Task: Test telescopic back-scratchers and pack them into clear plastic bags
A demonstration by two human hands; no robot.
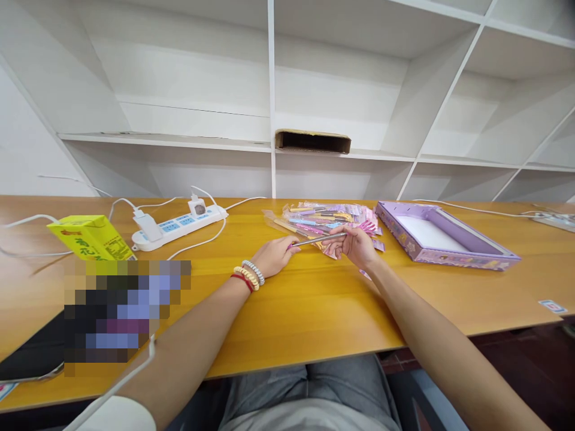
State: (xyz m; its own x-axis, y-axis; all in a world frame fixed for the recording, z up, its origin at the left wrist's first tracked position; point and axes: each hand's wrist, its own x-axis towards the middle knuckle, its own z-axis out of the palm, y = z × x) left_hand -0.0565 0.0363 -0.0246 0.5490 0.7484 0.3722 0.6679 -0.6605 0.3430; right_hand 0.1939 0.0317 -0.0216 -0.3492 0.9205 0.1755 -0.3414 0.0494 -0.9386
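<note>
Between my two hands, a slim silver pen (317,240) with a purple-pink end is held almost level above the table. My left hand (277,256), with coiled bands and a red cord at the wrist, pinches its coloured end. The fingers of my right hand (357,245) close around the other end, palm partly turned up. Just behind them lies a pile of clear plastic packets (309,218) holding pen-like sticks in yellow, purple, blue and pink. Part of this pile is hidden by my right hand.
An open purple box (458,258) lies to the right. At the left are a white power strip (179,229) with chargers and cables, a yellow-green carton (92,233) and a dark tablet-like device (33,350). A cardboard box (313,142) sits on the white shelf (202,143).
</note>
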